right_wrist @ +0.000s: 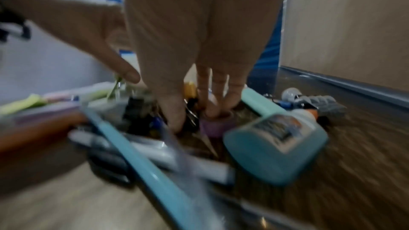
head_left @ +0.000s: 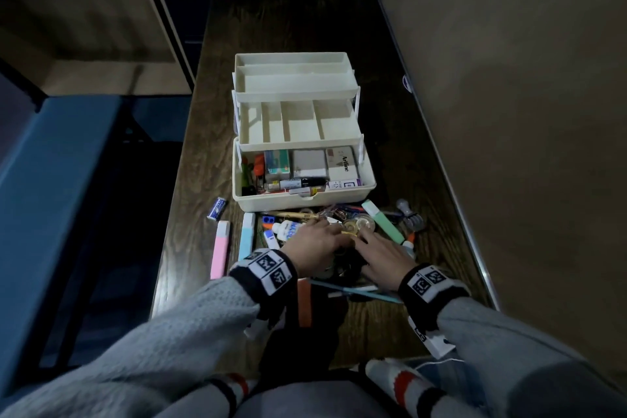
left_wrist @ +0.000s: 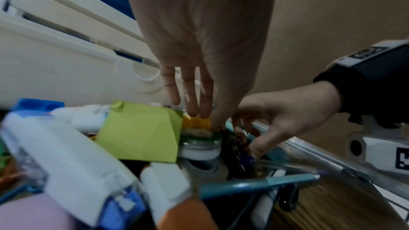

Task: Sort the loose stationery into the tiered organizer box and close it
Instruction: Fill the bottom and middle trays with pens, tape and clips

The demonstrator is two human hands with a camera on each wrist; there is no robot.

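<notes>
Both hands are reaching into the loose stationery (head_left: 339, 234) heaped on the desk (head_left: 217, 153) before the opened organizer box (head_left: 298, 136): left hand (head_left: 314, 241) fingers straight on tape rolls (left_wrist: 200, 143), right hand's (head_left: 381, 256) grip unclear

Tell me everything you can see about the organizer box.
The organizer box is cream plastic, standing open on the wooden table beyond the loose stationery. Two trays are stepped up and back on white side arms: the middle one, split into compartments, looks empty, as does the top. The bottom bin holds small boxes and pens.
</notes>
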